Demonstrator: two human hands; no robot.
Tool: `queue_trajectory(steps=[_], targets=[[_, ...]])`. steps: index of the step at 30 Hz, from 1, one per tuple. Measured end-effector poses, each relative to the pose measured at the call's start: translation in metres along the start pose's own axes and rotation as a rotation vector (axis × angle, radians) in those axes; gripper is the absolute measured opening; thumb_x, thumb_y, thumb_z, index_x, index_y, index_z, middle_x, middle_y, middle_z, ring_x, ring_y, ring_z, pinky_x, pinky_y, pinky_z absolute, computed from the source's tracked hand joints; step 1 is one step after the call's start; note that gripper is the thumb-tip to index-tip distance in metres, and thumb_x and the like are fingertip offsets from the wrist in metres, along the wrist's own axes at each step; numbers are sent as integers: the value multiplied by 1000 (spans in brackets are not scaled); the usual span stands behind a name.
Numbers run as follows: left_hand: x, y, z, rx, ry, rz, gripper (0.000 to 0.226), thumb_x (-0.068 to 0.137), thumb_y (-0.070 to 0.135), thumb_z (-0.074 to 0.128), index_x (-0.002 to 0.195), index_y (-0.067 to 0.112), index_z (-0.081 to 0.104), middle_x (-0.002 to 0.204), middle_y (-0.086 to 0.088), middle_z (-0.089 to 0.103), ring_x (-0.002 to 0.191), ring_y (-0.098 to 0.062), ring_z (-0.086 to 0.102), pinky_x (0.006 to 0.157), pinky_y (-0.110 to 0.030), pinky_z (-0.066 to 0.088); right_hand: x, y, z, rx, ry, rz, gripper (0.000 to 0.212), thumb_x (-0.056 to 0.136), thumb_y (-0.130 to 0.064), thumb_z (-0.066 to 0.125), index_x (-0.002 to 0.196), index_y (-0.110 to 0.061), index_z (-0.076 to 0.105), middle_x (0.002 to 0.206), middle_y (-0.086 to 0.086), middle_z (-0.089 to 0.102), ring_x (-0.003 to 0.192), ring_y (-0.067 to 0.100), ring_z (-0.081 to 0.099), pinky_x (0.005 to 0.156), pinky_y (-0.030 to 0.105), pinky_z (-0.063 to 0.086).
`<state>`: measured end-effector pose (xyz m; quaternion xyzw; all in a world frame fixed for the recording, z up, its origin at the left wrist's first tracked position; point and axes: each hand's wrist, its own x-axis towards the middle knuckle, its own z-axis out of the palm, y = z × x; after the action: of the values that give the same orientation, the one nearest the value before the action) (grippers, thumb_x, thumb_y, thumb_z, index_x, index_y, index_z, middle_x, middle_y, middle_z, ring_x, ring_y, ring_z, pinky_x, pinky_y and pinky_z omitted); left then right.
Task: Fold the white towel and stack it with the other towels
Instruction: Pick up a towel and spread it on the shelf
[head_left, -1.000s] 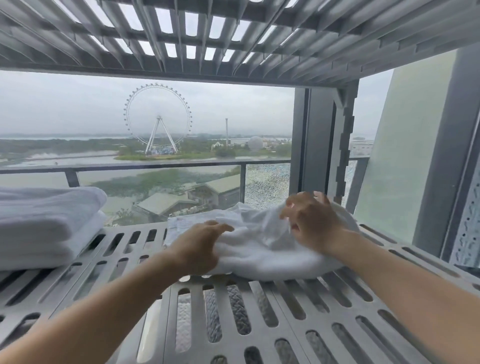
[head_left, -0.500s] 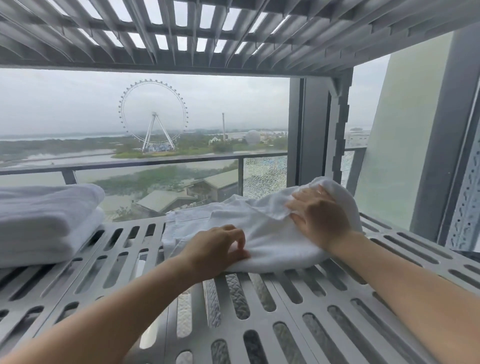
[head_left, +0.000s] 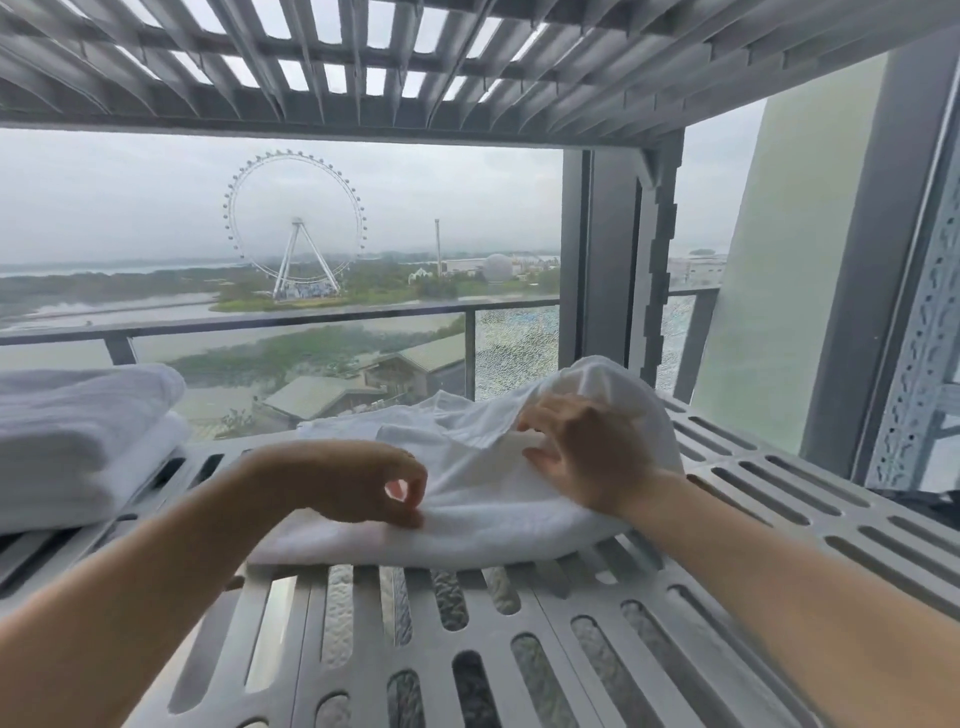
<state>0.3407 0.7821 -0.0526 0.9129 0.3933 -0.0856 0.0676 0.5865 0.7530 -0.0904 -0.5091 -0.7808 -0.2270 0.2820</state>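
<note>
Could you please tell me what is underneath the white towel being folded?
The white towel lies on the slotted grey shelf; the part beneath it is hidden.

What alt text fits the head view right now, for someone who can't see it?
Two hands work a rumpled white towel on a slotted grey shelf: the right hand holds up a fold, the left hand curls at its near edge. Folded towels are stacked at left; a Ferris wheel shows outside.

soft matt cloth towel (head_left: 483, 499), slotted metal shelf (head_left: 571, 649)
</note>
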Motion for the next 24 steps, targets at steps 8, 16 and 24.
queue_trajectory(steps=[8, 16, 24], targets=[[40, 11, 10, 1, 254, 27, 36, 90, 55, 41, 118, 34, 51, 131, 6, 49, 112, -16, 51, 99, -37, 40, 35, 27, 9, -156, -354, 133, 53, 88, -51, 46, 136, -33, 35, 146, -4, 36, 136, 18, 29, 112, 54, 15], [88, -1, 29, -73, 406, -128, 54, 91, 55, 38, 141, 39, 27, 151, 7, 26, 135, -21, 31, 110, -46, 27, 37, 58, 39, 189, -497, 310, 53, 88, -54, 41, 138, -36, 36, 151, -4, 29, 137, 17, 28, 112, 38, 22], [90, -10, 29, 55, 530, -178, 53, 81, 63, 47, 128, 40, 41, 130, 0, 54, 121, -24, 47, 100, -46, 36, 33, 54, 38, 197, -439, 180, 61, 79, -66, 47, 131, -35, 46, 144, -7, 41, 132, 12, 36, 109, 35, 29]])
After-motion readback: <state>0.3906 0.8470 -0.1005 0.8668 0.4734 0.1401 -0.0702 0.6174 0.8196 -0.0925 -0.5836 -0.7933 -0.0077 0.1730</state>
